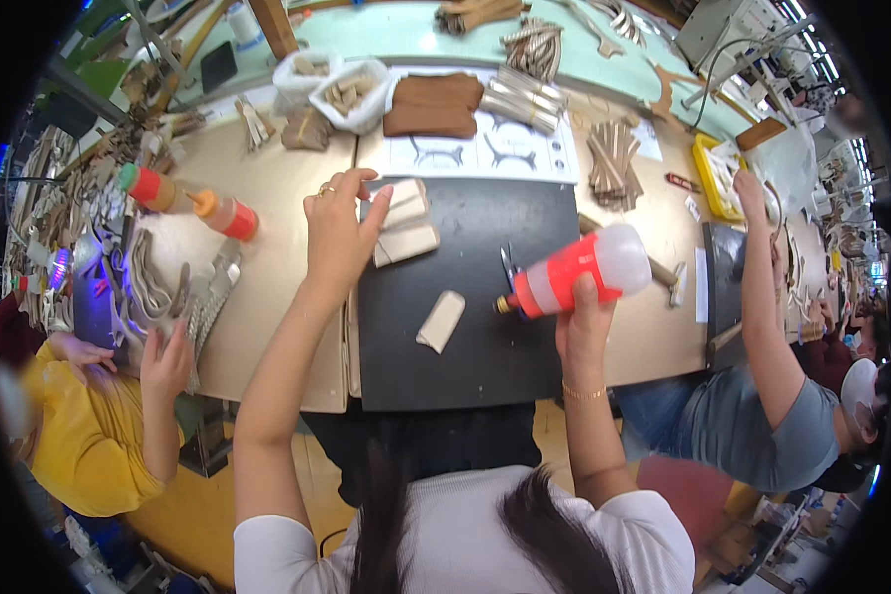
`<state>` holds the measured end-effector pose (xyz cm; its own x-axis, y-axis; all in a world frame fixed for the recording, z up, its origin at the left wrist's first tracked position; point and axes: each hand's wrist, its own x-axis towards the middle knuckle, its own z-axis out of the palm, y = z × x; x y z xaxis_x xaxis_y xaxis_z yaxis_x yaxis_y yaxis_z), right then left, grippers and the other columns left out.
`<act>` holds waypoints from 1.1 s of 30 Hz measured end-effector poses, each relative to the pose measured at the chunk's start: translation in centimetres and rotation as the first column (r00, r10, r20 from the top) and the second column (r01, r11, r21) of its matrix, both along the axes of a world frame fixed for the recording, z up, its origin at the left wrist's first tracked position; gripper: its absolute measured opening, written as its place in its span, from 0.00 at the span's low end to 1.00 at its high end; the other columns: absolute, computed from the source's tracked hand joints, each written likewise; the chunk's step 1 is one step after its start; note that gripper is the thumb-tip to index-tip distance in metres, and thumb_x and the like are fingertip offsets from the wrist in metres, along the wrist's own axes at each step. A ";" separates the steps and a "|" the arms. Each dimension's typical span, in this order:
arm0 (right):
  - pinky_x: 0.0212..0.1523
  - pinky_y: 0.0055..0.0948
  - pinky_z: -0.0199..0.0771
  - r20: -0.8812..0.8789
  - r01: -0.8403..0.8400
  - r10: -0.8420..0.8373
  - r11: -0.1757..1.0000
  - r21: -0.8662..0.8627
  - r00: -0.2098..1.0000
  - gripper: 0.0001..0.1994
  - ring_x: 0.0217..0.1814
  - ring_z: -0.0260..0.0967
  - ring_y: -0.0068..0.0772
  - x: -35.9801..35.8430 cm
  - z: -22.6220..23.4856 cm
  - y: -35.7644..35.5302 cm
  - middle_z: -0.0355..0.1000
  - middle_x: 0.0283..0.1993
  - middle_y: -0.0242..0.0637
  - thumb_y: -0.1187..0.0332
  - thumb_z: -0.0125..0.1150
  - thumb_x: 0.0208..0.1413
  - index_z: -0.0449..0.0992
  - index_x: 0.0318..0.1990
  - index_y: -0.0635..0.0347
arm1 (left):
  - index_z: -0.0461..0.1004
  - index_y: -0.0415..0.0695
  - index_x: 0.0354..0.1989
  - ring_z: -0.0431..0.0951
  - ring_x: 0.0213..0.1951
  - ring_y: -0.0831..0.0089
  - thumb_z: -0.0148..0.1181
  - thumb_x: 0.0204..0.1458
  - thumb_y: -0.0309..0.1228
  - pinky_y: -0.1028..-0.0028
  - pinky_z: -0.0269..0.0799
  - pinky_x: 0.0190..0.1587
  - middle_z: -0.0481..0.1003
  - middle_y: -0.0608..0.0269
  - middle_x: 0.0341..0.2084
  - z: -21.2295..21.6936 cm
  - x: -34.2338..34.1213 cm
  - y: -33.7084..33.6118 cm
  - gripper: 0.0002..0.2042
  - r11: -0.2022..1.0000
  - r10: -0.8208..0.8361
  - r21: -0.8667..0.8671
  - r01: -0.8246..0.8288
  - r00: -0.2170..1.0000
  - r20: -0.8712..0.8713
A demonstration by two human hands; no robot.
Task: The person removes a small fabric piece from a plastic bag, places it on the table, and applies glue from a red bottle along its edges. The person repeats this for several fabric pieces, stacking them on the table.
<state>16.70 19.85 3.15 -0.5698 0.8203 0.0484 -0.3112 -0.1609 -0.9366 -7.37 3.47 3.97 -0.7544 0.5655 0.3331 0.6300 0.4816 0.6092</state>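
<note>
Your right hand (586, 322): closed around the base of a squeeze bottle (574, 272), which lies tipped on its side, nozzle pointing left over the black mat (465, 346).
Your left hand (339, 233): fingers bent, resting on the top of two stacked beige pieces (404, 228) at the mat's upper left corner, touching but not clearly gripping.
Bottle: soft plastic, red band, pale body; probably light and squashy, so hold it at the wide base and press gently.
Beige pieces: flat, likely soft and bendable, best pinched at an edge.
Loose beige piece (441, 320): alone on the mat, between your hands.
Left of you: two orange bottles (190, 201) lying on the tan table (267, 287).
Neighbours: a person in yellow (89, 436) on your left, another in grey (762, 416) on your right.
</note>
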 end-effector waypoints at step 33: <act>0.42 0.29 0.79 0.415 -0.553 0.382 0.693 0.463 0.826 0.20 0.40 0.81 0.32 -8.2 1.6 -3.9 0.81 0.37 0.41 0.62 0.78 0.43 0.81 0.42 0.64 | 0.70 0.38 0.54 0.70 0.55 0.41 0.55 0.51 0.30 0.53 0.63 0.59 0.67 0.27 0.54 -0.6 18.9 -3.9 0.20 0.880 -0.366 -0.378 0.287 0.918 -0.155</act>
<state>8.51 15.96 4.77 -0.9297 0.3209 0.1806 -0.0639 0.3425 -0.9373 11.50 -0.44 3.39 -0.4384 0.8745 0.2073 0.8837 0.3775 0.2767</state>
